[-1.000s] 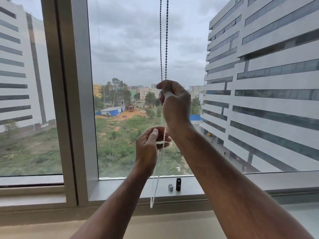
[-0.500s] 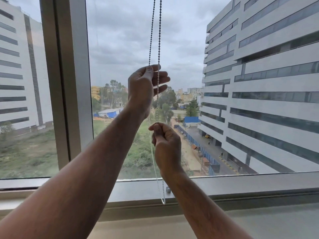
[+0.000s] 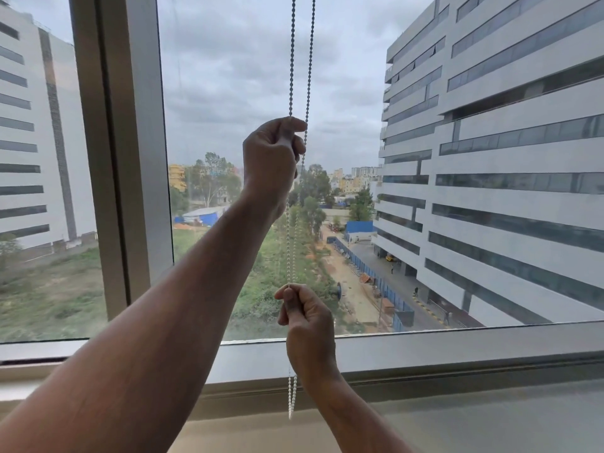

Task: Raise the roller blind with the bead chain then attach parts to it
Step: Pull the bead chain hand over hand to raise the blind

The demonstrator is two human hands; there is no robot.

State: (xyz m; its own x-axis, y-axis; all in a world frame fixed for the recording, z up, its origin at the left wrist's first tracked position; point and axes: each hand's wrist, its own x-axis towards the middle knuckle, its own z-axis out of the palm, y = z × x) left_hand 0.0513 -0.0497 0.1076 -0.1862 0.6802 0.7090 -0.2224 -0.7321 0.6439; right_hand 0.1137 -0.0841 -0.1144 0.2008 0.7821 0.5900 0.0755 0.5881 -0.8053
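A white bead chain (image 3: 302,60) hangs as a double strand in front of the window glass, its loop end dangling near the sill (image 3: 425,348). My left hand (image 3: 271,158) is raised high and closed around the chain. My right hand (image 3: 309,325) is lower, just above the sill, pinching the same chain between thumb and fingers. The roller blind itself is out of view above. The small parts seen earlier on the sill are hidden behind my right hand.
A grey vertical window frame post (image 3: 127,158) stands to the left of the chain. Beyond the glass are office buildings (image 3: 506,158) and a green plot. A pale ledge (image 3: 490,426) runs below the sill.
My left hand went from below up to a high grip and closed on the chain. My right hand came down from the upper grip to just above the sill.
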